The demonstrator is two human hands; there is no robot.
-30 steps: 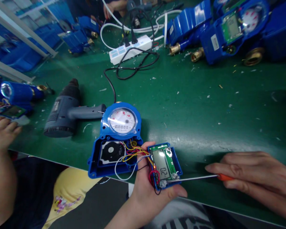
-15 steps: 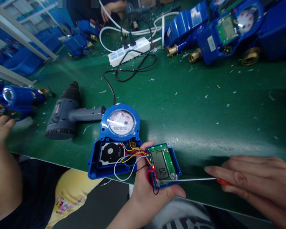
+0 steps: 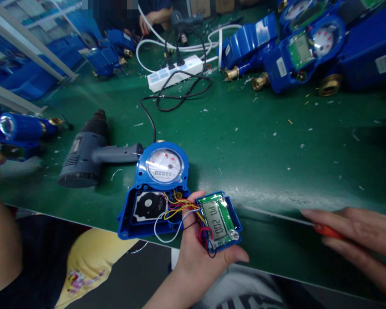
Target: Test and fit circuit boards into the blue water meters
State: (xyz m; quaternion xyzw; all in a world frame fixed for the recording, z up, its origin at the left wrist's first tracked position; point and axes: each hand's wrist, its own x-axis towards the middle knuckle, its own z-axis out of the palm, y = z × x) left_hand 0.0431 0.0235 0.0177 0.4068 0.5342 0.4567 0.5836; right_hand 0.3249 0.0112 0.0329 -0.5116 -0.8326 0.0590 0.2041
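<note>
My left hand (image 3: 199,253) is wrapped under a green circuit board (image 3: 224,210) in a blue cover, its thumb along the near edge. The board's LCD screen (image 3: 215,221) shows dark characters. Yellow, red, white and black wires (image 3: 180,210) run from it into the open blue box of a water meter (image 3: 162,165), which has a round dial and a black round part inside. In my right hand (image 3: 363,236) is a screwdriver (image 3: 330,231) with an orange handle. Its thin shaft points left, and the tip is apart from the board, just right of it.
A grey heat gun (image 3: 90,150) lies left of the meter. Behind stand a white power strip (image 3: 176,71) with a black cord and several blue meters (image 3: 305,47) at the right. Another person's arm (image 3: 0,231) is at the left edge; a co-worker's hand (image 3: 148,21) is at the back.
The screwdriver tip has come off the board's lower corner and moved right with my right hand. The screen's characters have changed, and the small orange light no longer shows.
</note>
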